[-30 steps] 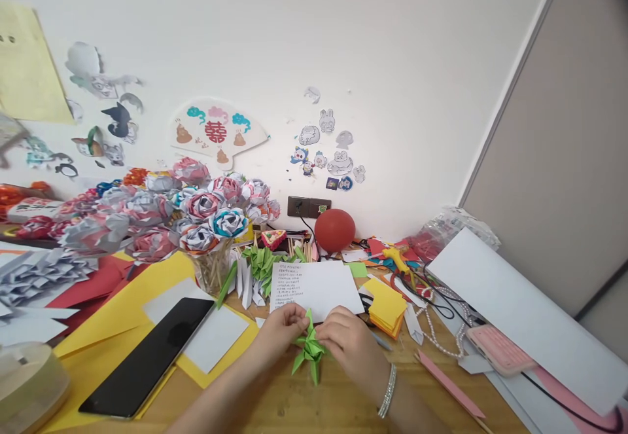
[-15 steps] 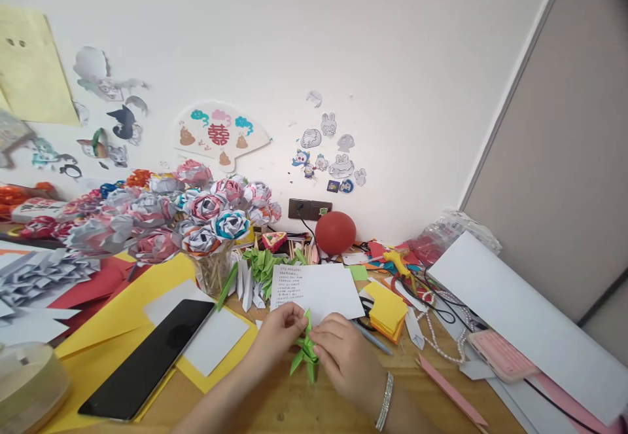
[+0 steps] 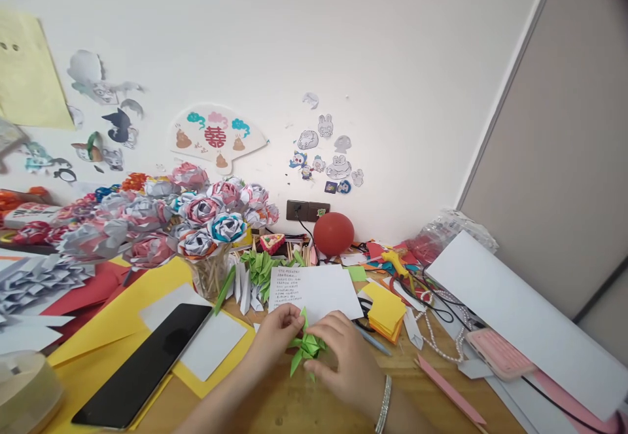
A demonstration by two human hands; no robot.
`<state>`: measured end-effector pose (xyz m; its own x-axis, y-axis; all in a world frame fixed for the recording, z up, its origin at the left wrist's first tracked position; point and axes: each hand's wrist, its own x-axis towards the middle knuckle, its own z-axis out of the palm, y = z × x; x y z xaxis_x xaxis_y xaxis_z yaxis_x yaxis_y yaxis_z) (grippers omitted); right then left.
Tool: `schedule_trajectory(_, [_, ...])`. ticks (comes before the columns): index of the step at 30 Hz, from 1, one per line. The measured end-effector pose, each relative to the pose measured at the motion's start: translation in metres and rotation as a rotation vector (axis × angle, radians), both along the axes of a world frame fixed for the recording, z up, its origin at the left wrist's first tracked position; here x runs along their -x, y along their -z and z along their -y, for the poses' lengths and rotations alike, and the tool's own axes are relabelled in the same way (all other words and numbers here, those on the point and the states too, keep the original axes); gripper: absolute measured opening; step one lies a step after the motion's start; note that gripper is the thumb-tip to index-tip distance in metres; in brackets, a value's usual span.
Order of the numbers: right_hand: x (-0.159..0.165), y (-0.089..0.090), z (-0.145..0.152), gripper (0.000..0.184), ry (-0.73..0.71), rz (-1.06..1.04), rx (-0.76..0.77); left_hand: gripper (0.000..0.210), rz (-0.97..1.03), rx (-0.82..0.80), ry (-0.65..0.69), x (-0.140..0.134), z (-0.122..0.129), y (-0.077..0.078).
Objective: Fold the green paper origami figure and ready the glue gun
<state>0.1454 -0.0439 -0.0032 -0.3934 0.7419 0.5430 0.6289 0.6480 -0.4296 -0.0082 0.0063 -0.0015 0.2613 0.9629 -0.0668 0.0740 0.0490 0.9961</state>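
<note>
Green folded-paper pc (image 3: 309, 345) is btwn both hands over the table (image 3: 279, 404), L hand (image 3: 277, 330) pinching its top tip, R hand (image 3: 346, 352) at its R side (can't tell if grip's closed), handwritten sheet (image 3: 324, 292) just behind, phone (image 3: 144, 365) off L.

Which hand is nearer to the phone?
The left hand. It is to the right of the phone, at the green paper; the right hand is farther off, on the green paper's other side.
</note>
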Motion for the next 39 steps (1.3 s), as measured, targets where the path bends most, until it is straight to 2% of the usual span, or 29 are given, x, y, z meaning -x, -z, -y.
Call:
schedule_trajectory(2, [0.001, 0.002, 0.000, 0.033, 0.067, 0.050, 0.008, 0.040, -0.007, 0.008, -0.001, -0.001, 0.001, 0.000])
schedule_trajectory(6, [0.005, 0.006, -0.001, 0.023, 0.162, 0.133, -0.002, 0.042, -0.011, -0.009, 0.010, -0.003, 0.001, 0.002])
schedule_trajectory(14, [0.003, 0.003, 0.000, 0.028, 0.092, 0.034, 0.097, 0.038, -0.026, -0.084, 0.042, -0.001, 0.000, 0.002])
schedule_trajectory(21, [0.002, 0.004, -0.002, 0.027, 0.057, -0.033, 0.095, 0.037, -0.077, -0.124, 0.053, -0.002, -0.003, 0.002])
schedule_trajectory(23, [0.001, 0.003, -0.004, 0.028, 0.070, -0.077, 0.100, 0.038, -0.114, -0.121, 0.044, -0.001, -0.001, -0.001])
schedule_trajectory(26, [-0.002, 0.002, -0.008, 0.024, 0.161, -0.195, 0.154, 0.037, -0.181, -0.160, -0.015, 0.000, 0.006, -0.007])
schedule_trajectory(29, [-0.007, 0.002, -0.015, 0.019, 0.268, -0.345, 0.240, 0.029, -0.396, -0.372, -0.074, 0.000, 0.016, -0.008])
schedule_trajectory(31, [-0.010, 0.004, -0.019, 0.016, 0.299, -0.392, 0.276, 0.015, -0.695, -0.637, -0.017, -0.001, 0.019, -0.004])
schedule_trajectory(32, [-0.011, 0.005, -0.020, 0.015, 0.303, -0.399, 0.284, 0.008, -0.774, -0.707, 0.015, -0.002, 0.020, -0.001])
schedule_trajectory(34, [-0.011, 0.008, -0.021, 0.017, 0.295, -0.403, 0.303, 0.015, -0.824, -0.752, 0.057, -0.003, 0.019, 0.004])
schedule_trajectory(37, [-0.009, 0.012, -0.021, 0.033, 0.282, -0.410, 0.355, 0.022, -0.824, -0.770, 0.090, -0.004, 0.016, 0.010])
schedule_trajectory(39, [-0.008, 0.013, -0.022, 0.034, 0.276, -0.416, 0.380, 0.021, -0.821, -0.785, 0.111, -0.003, 0.016, 0.012])
